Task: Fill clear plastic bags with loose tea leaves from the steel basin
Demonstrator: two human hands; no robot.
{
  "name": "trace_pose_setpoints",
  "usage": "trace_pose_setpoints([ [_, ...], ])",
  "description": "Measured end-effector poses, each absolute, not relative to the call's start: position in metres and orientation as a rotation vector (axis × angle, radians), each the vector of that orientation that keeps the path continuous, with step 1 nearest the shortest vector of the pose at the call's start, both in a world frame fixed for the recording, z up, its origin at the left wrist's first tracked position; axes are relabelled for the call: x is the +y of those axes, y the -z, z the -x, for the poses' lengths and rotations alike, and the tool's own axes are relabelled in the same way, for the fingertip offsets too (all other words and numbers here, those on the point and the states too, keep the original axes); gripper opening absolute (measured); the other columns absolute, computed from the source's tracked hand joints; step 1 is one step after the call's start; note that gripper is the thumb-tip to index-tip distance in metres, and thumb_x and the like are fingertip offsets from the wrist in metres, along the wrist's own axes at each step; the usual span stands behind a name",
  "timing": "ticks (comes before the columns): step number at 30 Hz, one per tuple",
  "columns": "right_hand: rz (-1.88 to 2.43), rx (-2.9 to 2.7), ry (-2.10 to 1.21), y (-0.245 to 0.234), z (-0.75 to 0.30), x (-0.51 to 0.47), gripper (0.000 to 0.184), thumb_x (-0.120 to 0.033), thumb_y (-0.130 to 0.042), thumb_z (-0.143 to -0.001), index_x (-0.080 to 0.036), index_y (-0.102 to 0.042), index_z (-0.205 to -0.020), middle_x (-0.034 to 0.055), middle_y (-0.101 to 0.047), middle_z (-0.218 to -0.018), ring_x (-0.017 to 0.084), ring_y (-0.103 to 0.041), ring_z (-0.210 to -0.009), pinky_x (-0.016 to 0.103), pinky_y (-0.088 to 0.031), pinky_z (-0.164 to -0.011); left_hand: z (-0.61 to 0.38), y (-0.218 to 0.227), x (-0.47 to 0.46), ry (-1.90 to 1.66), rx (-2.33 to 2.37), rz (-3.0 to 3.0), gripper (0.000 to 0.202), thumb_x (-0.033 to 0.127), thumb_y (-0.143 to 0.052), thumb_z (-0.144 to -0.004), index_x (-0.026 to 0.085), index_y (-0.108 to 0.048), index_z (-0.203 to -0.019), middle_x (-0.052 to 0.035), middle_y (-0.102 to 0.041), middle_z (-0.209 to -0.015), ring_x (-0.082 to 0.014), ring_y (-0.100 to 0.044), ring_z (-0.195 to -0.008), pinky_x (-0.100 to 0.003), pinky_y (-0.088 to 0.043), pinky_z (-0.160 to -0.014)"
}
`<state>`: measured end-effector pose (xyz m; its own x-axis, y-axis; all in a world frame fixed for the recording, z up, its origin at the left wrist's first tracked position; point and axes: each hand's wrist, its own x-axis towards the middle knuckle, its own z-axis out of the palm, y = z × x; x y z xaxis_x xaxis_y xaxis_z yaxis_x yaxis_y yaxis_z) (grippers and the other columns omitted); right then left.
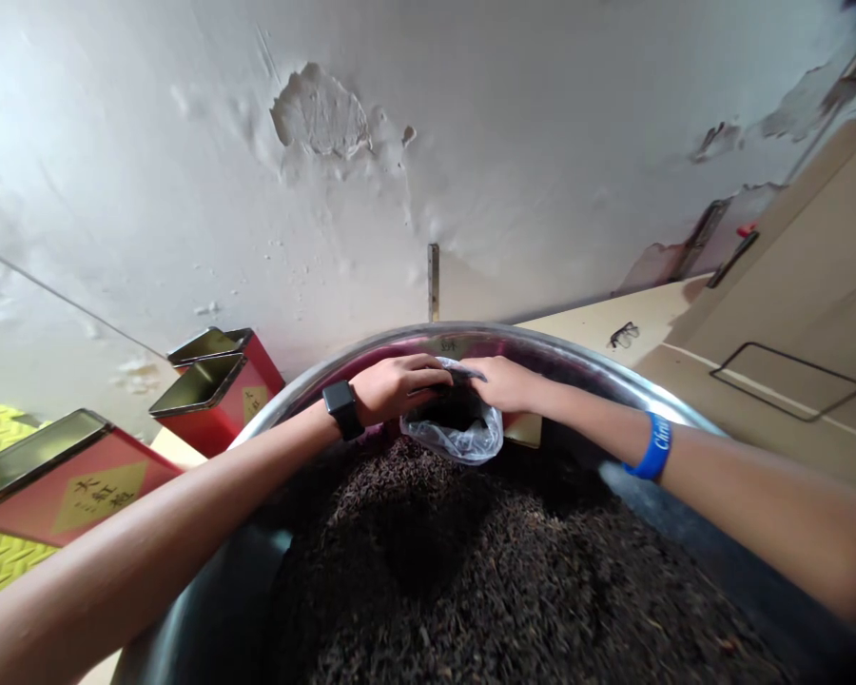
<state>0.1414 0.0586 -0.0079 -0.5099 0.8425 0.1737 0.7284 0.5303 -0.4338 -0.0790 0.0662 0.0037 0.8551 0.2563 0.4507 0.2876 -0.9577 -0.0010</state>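
Note:
A clear plastic bag (463, 442) with a wide mouth stands over dark loose tea leaves (499, 571) in a large round metal basin (306, 376). My left hand (403, 385), below a black watch, is closed on the bag's left rim. On the far right side of the rim, my right hand (505, 382) pinches the plastic, a blue wristband further up that arm. The inside of the bag looks dark, and I cannot tell how full it is. A yellowish corner of something (526, 431) shows beside the bag, under my right wrist.
Several open red tins with gold labels stand left of the basin, the nearest tin (78, 476) beside my left forearm. Yellow textured matting (4, 561) lies beneath them. A cardboard box (791, 314) and eyeglasses (623, 335) are at right. A peeling wall (371, 190) rises behind.

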Motion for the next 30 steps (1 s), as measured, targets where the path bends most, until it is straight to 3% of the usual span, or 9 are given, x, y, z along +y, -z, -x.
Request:
trace_pose_setpoints([
  [30,1.292,-2.442,-0.373,0.0107,-0.1422,0.06,0.033,-0.027,-0.042,-0.083,-0.022,-0.06,-0.109,0.0068,-0.064,-0.11,0.023,-0.058,-0.098,0.035,-0.043,-0.08,0.0777,0.0019,0.0656,0.633,-0.507,2.925,0.028,0.028,-0.041,-0.092,0.018,-0.056,-0.114,-0.0058,-0.063,-0.104,-0.0156,-0.058,-0.094,-0.031,-0.046,-0.084],
])
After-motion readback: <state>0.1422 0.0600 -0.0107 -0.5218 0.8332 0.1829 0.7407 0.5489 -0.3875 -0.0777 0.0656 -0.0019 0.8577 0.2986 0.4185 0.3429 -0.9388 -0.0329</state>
